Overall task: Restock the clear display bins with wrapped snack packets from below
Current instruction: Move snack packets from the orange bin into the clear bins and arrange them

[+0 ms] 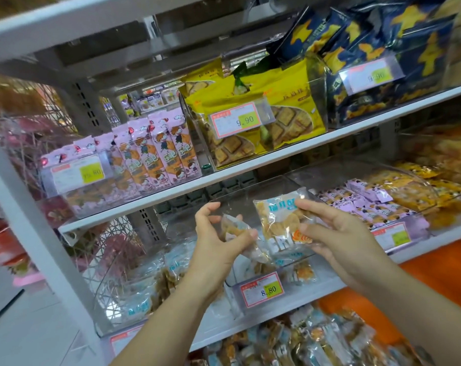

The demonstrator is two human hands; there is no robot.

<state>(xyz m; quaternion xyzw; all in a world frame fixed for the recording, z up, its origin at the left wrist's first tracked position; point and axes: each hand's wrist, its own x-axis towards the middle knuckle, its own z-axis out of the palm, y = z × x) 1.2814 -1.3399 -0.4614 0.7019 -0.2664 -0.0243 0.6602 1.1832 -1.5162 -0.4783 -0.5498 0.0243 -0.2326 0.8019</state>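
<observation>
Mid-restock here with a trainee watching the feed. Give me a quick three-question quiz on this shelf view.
1. True or false: the right hand holds nothing.
2. Which price is on the tag of the clear bin behind that hand? A 9.90, B 8.80, C 6.50.
3. Fill in: the bags behind the 9.90 tag are mostly ____.
Key: 1 false, it grips a snack packet; 2 B; 3 yellow.
</observation>
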